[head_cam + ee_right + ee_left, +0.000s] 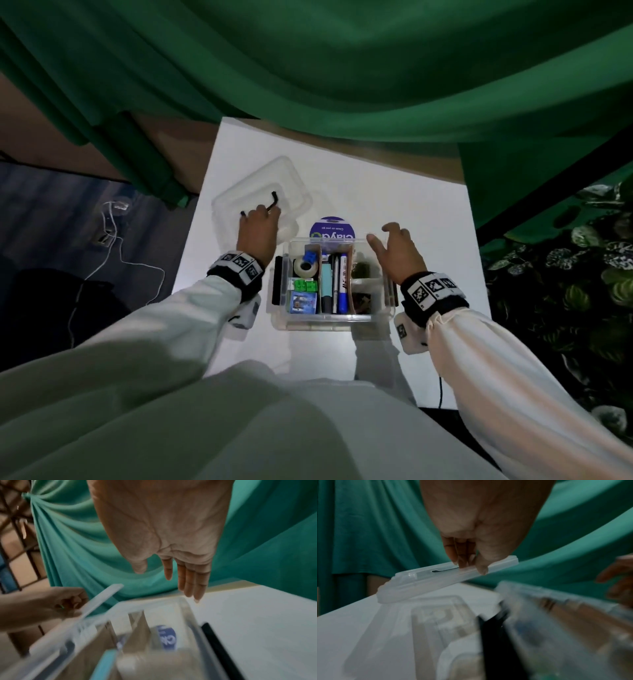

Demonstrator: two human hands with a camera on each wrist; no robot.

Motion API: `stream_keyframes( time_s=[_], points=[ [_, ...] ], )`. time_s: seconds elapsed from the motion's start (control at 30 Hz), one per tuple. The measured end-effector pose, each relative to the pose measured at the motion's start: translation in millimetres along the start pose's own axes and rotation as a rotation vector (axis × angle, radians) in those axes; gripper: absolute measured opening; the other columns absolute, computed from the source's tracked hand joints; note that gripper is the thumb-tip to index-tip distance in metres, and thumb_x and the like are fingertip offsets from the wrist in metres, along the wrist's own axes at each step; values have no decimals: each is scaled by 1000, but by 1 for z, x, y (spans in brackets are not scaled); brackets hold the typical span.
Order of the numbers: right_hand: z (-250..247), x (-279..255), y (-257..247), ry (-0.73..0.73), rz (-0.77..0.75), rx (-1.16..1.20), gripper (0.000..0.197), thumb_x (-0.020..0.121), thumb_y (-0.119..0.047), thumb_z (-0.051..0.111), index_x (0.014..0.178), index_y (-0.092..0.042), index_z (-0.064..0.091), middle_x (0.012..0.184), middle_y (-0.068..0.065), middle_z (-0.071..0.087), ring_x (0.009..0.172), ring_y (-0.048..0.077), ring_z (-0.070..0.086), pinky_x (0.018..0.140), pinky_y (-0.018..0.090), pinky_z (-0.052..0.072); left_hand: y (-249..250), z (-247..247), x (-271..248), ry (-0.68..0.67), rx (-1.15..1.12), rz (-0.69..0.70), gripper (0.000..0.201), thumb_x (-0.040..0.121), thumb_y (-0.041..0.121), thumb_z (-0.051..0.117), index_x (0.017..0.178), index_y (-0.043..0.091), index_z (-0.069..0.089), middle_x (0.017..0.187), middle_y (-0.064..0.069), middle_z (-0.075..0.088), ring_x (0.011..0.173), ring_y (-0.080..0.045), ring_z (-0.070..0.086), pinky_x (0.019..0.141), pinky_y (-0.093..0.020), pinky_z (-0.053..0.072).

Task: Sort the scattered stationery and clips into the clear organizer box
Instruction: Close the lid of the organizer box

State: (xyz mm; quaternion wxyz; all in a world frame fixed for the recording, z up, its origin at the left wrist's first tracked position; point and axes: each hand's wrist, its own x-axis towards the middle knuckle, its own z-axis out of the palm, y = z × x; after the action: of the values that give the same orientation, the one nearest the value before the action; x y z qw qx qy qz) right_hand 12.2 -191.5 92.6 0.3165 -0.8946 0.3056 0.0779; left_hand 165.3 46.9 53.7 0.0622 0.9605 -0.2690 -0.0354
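Note:
The clear organizer box point(329, 319) stands open in the middle of the white table. Its compartments hold a tape roll point(306, 268), a blue clip point(310, 256), green clips point(305, 285), a small blue packet point(302, 302), markers point(342, 284) and dark clips point(363, 270). The clear lid point(274, 181) with its black handle lies at the box's far left. My left hand point(262, 217) grips the lid's near edge; in the left wrist view the lid point(423, 584) is tilted up off the table, pinched between thumb and fingers point(462, 559). My right hand point(382, 236) hovers empty over the box's far right corner, fingers point(190, 582) straight.
A round purple labelled pack point(331, 228) stands just behind the box. Black latches point(277, 281) hang on the box's sides. Green cloth point(342, 68) drapes over the table's far edge. A white cable point(113, 246) lies on the floor at left, leafy plants point(582, 274) at right.

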Motion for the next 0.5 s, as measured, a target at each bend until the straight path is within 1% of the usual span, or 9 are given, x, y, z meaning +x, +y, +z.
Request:
stream_keyframes(
  time_s=[0.1,0.13,0.2,0.27,0.33,0.37,0.4,0.43,0.5],
  points=[
    [-13,19,-28,31,-27,223,60,98,-58,37,137,-13,41,135,17,54,119,30,55,96,35,42,41,-30,-2,59,-27,140,37,81,0,59,117,8,54,101,-17,58,89,-36,57,72,-41,42],
    [-19,23,-35,43,-32,281,61,97,-60,36,137,-14,41,132,17,56,116,31,57,97,35,43,53,-39,-6,75,-23,199,36,81,2,60,116,9,54,100,-17,57,88,-35,57,69,-39,41],
    [-25,31,-40,52,-38,371,62,95,-61,38,137,-16,38,125,14,61,107,31,63,96,43,49,74,-52,-21,107,-12,329,35,82,6,61,115,12,55,97,-14,57,86,-33,57,65,-36,38],
    [-29,36,-37,41,-17,419,55,95,-50,47,137,-18,35,120,9,63,96,29,66,88,45,55,89,-56,-39,123,-19,432,39,79,7,63,116,17,54,96,-11,57,83,-30,55,64,-32,34],
    [-28,35,-30,19,25,512,44,95,-30,51,135,-19,35,114,14,67,81,31,70,76,49,60,98,-53,-54,120,-30,502,39,79,9,65,114,21,53,98,-7,56,85,-27,55,67,-32,38],
    [-27,30,-27,12,33,552,41,96,-23,49,134,-20,35,108,15,67,75,33,70,71,50,61,100,-50,-58,104,-67,509,31,83,15,64,112,22,54,100,-6,55,88,-26,54,71,-33,41],
    [-25,24,-23,18,23,575,39,97,-19,46,135,-21,35,101,14,67,72,34,70,67,50,61,100,-48,-61,75,-131,478,24,86,24,62,110,21,56,103,-5,54,93,-24,52,77,-36,44],
    [-23,16,-18,26,0,584,40,98,-17,44,136,-22,34,97,12,65,70,35,69,64,47,61,98,-45,-62,58,-213,392,25,88,33,60,109,22,57,108,-4,54,98,-23,51,84,-37,44],
    [-17,-1,-6,36,-43,597,41,99,-18,41,139,-24,32,94,10,64,67,33,66,58,40,58,86,-34,-60,68,-320,124,39,87,45,59,118,22,56,124,-6,50,113,-24,46,96,-39,38]
  ],
)
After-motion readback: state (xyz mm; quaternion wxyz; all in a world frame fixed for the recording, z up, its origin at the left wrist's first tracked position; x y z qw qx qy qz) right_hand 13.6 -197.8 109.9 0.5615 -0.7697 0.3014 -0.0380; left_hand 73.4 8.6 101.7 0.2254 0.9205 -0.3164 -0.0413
